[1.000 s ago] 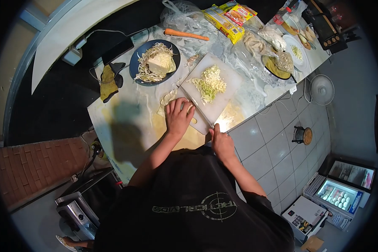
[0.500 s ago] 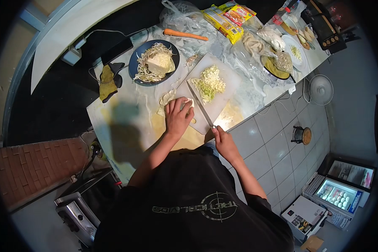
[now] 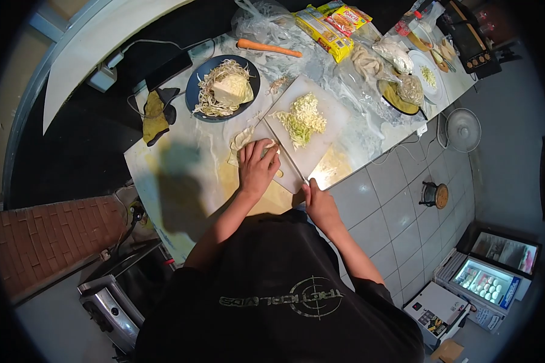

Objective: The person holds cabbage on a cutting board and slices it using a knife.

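Observation:
My left hand (image 3: 259, 166) presses curled fingers on pale cabbage leaves (image 3: 241, 141) at the left edge of a white cutting board (image 3: 332, 112). Part of the leaves is hidden under the fingers. In my right hand (image 3: 321, 206) is the handle of a kitchen knife (image 3: 290, 158). Its blade lies slantwise over the board, close to the left fingertips. Just right of the blade is a heap of shredded cabbage (image 3: 306, 120). Behind the board, a dark blue plate (image 3: 194, 91) carries a cut cabbage chunk (image 3: 233, 89) and bean sprouts (image 3: 215, 107).
A carrot (image 3: 269, 48) lies behind the board, near yellow seasoning packets (image 3: 327, 37). Plastic bags (image 3: 393, 55) and a white plate (image 3: 427, 72) stand to the right. At the left are a yellow-black glove (image 3: 157, 118) and a phone-like dark slab (image 3: 168, 69).
The knife blade has shifted left, from beside the shredded heap toward my left fingertips. My right hand has moved slightly left with it. My left hand stays almost in place.

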{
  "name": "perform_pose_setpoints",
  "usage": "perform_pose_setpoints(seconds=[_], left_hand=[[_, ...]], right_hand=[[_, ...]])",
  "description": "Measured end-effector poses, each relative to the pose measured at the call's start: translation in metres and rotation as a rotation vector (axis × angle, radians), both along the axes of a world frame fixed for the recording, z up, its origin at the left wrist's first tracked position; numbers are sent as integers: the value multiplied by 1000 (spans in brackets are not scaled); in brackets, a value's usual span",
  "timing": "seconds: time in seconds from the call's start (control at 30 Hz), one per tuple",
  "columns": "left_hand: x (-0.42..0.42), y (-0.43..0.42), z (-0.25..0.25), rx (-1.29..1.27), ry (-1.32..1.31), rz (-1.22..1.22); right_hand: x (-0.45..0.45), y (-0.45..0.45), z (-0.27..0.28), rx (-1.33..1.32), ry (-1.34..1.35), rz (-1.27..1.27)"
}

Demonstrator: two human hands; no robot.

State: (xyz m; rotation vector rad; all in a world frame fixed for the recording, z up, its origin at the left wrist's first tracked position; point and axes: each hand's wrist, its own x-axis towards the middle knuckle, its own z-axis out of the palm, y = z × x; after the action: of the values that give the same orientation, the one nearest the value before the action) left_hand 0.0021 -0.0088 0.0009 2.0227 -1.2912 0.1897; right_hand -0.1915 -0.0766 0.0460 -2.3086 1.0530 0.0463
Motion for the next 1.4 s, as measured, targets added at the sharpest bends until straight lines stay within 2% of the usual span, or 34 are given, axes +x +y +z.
perform_pose_setpoints(seconds=[0.2, 0.73, 0.83, 0.9, 1.0, 1.4], left_hand=[[0, 1, -2, 1, 5, 3], [-1, 0, 0, 16, -1, -3], [0, 0, 0, 28, -7, -6], [0, -1, -1, 14, -8, -11], [1, 0, 0, -2, -6, -27], [1, 3, 6, 21, 43, -107]], right_hand=[[15, 2, -1, -141, 57, 7], [-5, -10, 4, -168, 121, -22], [-11, -15, 3, -48, 55, -63], [-12, -15, 6, 111, -125, -98], [-10, -12, 12, 202, -101, -117], [-11, -13, 10, 113, -73, -25]])
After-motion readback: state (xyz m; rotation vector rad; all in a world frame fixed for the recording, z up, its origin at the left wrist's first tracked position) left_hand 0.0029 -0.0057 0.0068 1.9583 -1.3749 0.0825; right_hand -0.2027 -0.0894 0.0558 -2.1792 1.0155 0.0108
